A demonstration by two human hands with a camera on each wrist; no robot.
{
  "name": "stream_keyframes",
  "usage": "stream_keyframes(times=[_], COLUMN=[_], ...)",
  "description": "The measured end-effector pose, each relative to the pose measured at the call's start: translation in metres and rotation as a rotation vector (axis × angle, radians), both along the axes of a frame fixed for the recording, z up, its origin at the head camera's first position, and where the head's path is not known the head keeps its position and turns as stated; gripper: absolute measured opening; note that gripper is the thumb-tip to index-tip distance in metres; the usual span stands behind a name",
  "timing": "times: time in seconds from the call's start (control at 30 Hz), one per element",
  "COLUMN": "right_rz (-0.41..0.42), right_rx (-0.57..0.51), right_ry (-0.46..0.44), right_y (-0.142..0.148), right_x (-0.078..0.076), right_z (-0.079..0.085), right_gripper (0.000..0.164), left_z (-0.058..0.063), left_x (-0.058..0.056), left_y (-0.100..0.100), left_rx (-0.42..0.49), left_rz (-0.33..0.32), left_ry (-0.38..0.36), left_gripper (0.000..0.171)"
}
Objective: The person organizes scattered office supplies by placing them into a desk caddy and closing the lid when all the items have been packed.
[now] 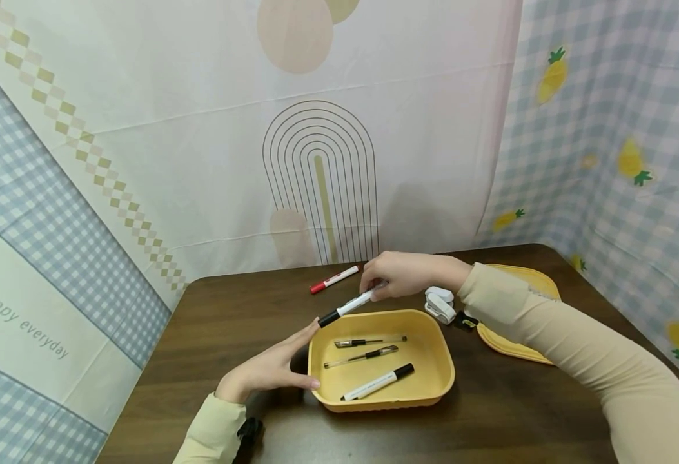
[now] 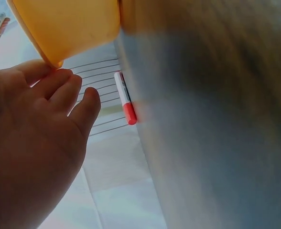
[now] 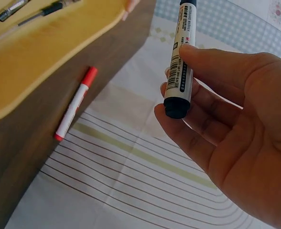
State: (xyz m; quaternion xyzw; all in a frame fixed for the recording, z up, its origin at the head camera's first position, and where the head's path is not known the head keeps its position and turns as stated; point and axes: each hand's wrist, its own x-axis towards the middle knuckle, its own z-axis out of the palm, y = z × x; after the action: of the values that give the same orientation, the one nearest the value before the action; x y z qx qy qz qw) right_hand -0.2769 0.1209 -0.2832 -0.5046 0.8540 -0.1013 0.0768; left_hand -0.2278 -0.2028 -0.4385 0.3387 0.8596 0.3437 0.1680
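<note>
Head view: pinches a black-capped marker (image 1: 353,303) with the right hand (image 1: 402,275), near the back edge of the yellow box (image 1: 429,377). Touches the box's side with the left hand (image 1: 272,366), without gripping. Looks like packing; probably calls for lowering the marker inside next.

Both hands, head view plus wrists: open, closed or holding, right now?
Left hand: open, touching the yellow tray at its side.
Right hand: closed, holding the black-capped white marker.
</note>
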Motion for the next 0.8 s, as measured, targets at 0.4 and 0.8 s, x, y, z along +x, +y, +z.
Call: stream_keyframes(times=[0.4, 0.8], right_rz=[-0.034, -0.024], right_rx=[0.063, 0.12], right_ry=[-0.063, -0.103], right_y=[-0.009, -0.016], right_x=[-0.003, -0.005], right_z=[-0.025, -0.048], right_gripper=[0.01, 0.011], left_z=[0.001, -0.001], left_x=[-0.001, -0.003], left_y=[0.0, -0.001], left_rx=[-0.005, 0.0], left_rz=[-0.015, -0.02], left_ry=[0.023, 0.03], left_gripper=[0.109, 0.11])
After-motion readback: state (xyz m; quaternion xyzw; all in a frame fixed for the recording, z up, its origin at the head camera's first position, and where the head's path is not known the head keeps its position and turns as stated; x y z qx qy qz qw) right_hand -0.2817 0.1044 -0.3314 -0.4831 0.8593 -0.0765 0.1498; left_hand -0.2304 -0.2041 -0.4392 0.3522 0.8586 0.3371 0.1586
